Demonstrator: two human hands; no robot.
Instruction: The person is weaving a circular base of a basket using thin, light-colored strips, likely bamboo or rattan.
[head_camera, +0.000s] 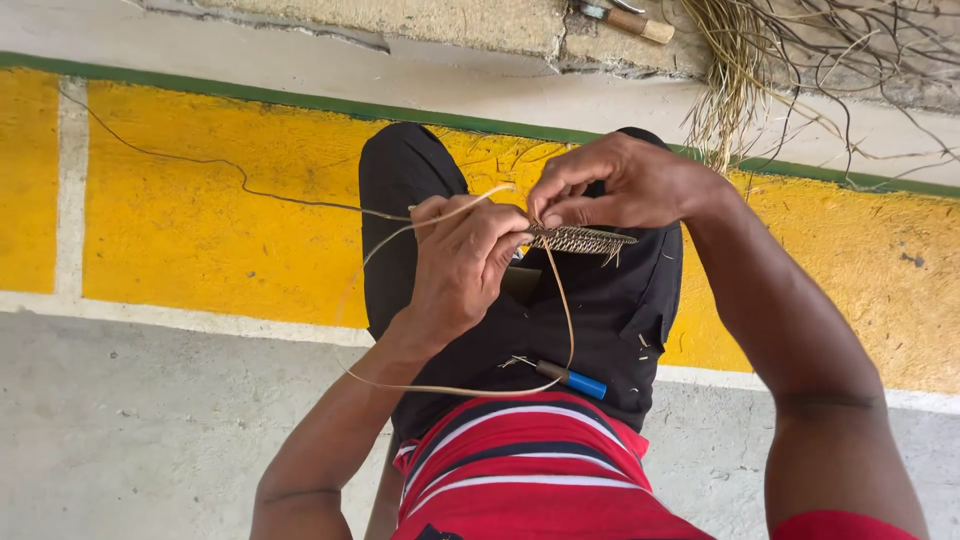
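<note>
We pinch the short woven strip (580, 239) in both grips, left hand (460, 265) and right hand (620, 180); a long cane strand (565, 310) remains unwoven.

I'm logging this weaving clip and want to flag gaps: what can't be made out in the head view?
- Near end of the flat woven cane strip: covered by the left hand and right hand.
- Working tip of the blue-handled tool on the lap: too small.
- Wooden-handled tool on the ledge: cut off by the top edge.
- Bundle of dry fibres: runs past the top edge.
</note>
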